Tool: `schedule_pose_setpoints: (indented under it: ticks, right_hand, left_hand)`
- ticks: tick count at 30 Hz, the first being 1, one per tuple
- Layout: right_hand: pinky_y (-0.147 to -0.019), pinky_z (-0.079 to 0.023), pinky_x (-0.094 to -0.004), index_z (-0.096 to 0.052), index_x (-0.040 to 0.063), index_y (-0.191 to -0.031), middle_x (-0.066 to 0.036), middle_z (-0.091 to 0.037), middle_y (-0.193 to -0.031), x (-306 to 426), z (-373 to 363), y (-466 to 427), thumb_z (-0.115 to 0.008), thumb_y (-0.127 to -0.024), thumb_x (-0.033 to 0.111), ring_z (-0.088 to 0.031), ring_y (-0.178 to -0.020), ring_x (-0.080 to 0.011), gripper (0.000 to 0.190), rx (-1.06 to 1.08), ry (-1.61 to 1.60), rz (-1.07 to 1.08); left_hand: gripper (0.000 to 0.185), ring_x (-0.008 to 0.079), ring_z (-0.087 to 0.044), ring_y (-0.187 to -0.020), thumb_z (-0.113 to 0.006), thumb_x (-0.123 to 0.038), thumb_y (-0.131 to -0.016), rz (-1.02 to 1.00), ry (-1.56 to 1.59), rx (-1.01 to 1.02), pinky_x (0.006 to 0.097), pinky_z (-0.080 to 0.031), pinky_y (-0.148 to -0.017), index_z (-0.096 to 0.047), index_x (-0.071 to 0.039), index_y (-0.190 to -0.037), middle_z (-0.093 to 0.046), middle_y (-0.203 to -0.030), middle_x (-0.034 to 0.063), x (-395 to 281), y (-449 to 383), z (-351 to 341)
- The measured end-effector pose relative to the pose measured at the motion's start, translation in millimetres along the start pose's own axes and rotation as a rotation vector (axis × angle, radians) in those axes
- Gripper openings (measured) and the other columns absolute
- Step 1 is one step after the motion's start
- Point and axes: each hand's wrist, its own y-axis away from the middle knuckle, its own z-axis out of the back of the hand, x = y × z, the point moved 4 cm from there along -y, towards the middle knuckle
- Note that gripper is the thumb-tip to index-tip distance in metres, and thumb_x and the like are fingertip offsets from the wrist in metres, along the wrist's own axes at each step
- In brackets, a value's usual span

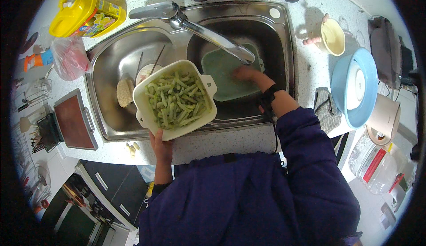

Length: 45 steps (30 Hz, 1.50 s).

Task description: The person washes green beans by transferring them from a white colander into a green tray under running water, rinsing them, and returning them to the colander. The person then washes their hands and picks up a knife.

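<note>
My left hand (162, 146) grips the near corner of a white plastic basin (181, 132) with ear-like handles. Cut green beans (176, 99) fill it, and it is held over the divider between two sink bowls. My right hand (246, 74) reaches into a pale green basin (218, 79), which sits in the right sink bowl (233, 111) and seems to contain cloudy water. Motion blur hides the fingers, so whether they hold anything is unclear. Above this hand extends the chrome faucet (213, 38); no running water is visible.
In the left sink bowl (111, 63) lie a tan scrubber (124, 93) and a partly hidden white bowl (143, 74) with chopsticks. A yellow detergent bottle (86, 16) and a cutting board (75, 121) stand left. At right are a cream bowl (331, 37) and a blue basin (339, 79).
</note>
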Motion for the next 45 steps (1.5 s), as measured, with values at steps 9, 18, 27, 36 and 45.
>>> schedule_pose_setpoints:
  ticks: [9, 18, 27, 36, 45]
  right_hand:
    - [-0.077, -0.045, -0.0371, -0.063, 0.008, -0.099, -0.009, -0.061, -0.099, 32.8, -32.6, -1.8, -0.057, -0.073, 0.043, -0.057, -0.086, -0.0228, 0.044, 0.203, -0.519, -0.020]
    - [-0.070, -0.045, -0.0350, -0.064, 0.003, -0.095, -0.012, -0.064, -0.088, 45.8, -52.6, -27.7, -0.061, -0.071, 0.044, -0.059, -0.078, -0.0220, 0.048, 0.236, -0.252, 0.065]
    - [-0.054, -0.044, -0.0303, -0.065, 0.005, -0.075, -0.005, -0.060, -0.065, 60.8, -35.2, -1.4, -0.069, -0.059, 0.021, -0.055, -0.060, -0.0158, 0.023, 0.183, -0.426, 0.126]
    - [-0.049, -0.040, -0.0264, -0.065, 0.005, -0.083, -0.003, -0.060, -0.069, 61.0, -8.9, 39.4, -0.065, -0.066, 0.016, -0.053, -0.055, -0.0127, 0.021, 0.180, -0.952, 0.042]
    - [-0.062, -0.047, -0.0281, -0.058, 0.003, -0.096, -0.003, -0.055, -0.079, 40.7, 16.6, 74.9, -0.062, -0.076, 0.015, -0.053, -0.065, -0.0130, 0.024, -0.159, -1.410, -0.024]
  left_hand:
    - [0.058, 0.0248, -0.045, -0.109, -0.049, -0.020, -0.084, -0.002, -0.058, -0.022, 0.0386, -0.044, -0.083, -0.022, -0.015, -0.134, -0.039, -0.125, 0.0088, -0.6, 1.5, 0.8]
    - [0.057, 0.0242, -0.046, -0.108, -0.050, -0.019, -0.083, -0.026, -0.049, -0.022, 0.0382, -0.046, -0.082, -0.024, -0.015, -0.134, -0.039, -0.125, 0.0086, -0.7, 2.7, -2.7]
    - [0.057, 0.0241, -0.046, -0.108, -0.050, -0.020, -0.082, -0.042, -0.073, -0.003, 0.0376, -0.047, -0.081, -0.025, -0.013, -0.132, -0.040, -0.123, 0.0089, 0.0, 0.0, -0.8]
    - [0.053, 0.0243, -0.047, -0.107, -0.048, -0.016, -0.083, -0.058, -0.039, 0.012, 0.0381, -0.045, -0.083, -0.025, -0.012, -0.132, -0.042, -0.122, 0.0087, 2.4, 0.2, 1.9]
    - [0.048, 0.0230, -0.052, -0.100, -0.046, -0.017, -0.085, -0.149, -0.159, 0.049, 0.0360, -0.050, -0.072, -0.029, -0.011, -0.129, -0.046, -0.115, 0.0079, 2.8, -4.5, 4.1]
